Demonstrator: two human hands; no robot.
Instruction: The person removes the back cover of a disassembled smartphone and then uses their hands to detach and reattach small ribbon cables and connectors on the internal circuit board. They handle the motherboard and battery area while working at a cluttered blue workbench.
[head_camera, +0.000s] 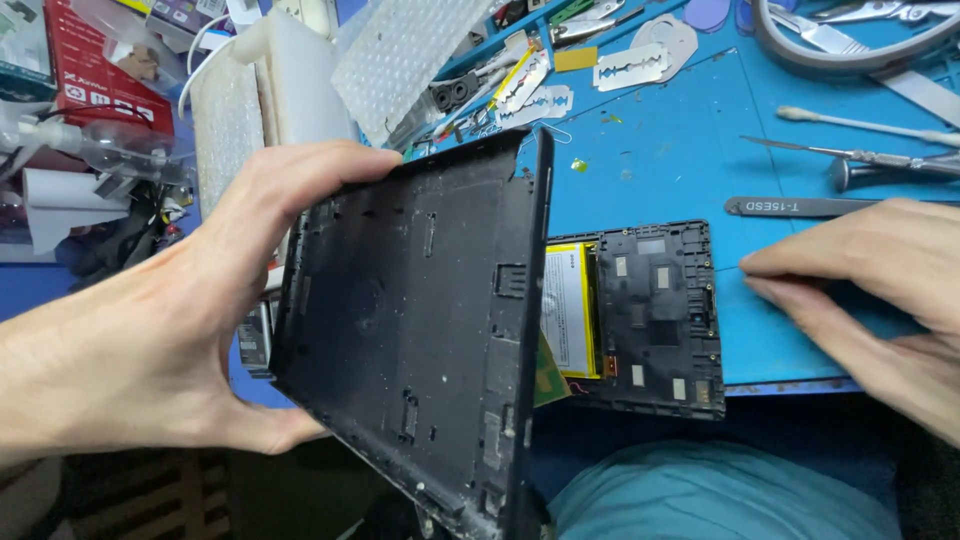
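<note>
My left hand (190, 320) pinching black back cover (420, 330) by edges, tilted up. Right hand (880, 290) open, fingertips on blue tabletop (660, 160). Cover could slip onto exposed tablet body (640, 315), denting yellow battery (568, 310).

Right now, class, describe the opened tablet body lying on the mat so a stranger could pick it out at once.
Start at the blue work mat and go to its near edge, between the two hands. There lies the opened tablet body, flat, just right of the black back cover held tilted in the left hand. Unlike the plain cover, it shows a yellow-edged battery.
</note>
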